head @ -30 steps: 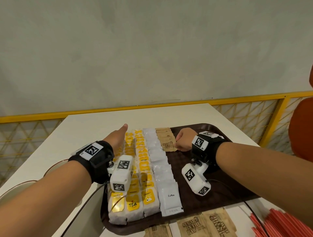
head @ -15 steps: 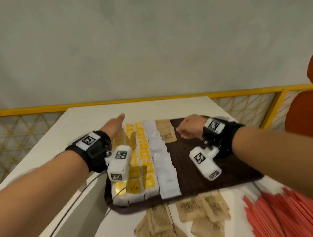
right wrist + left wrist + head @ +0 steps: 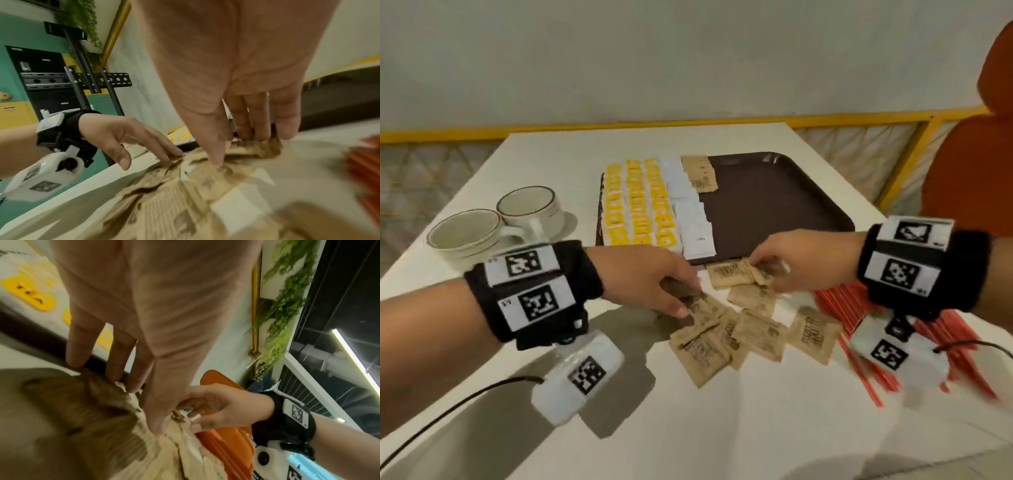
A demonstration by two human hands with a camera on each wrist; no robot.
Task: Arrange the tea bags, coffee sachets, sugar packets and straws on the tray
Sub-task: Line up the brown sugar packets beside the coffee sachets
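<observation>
Step in hand: gathering the sugar packets (image 3: 736,329), flat brown paper sachets scattered on the table (image 3: 688,428) just before the tray (image 3: 774,205). The left hand (image 3: 650,274) rests extended fingers on them; the right hand (image 3: 801,257) pinches one. Next, judged: lift and align beside the short sugar row. The thin red straws (image 3: 835,305) lie off-tray.

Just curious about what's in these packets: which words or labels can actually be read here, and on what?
"TEA": yellow label of a tea bag in the left wrist view.
Brown sugar packets: dark print, too blurred to read.
White coffee sachet: small print, unreadable.
Wrist bands: only coded squares.
</observation>
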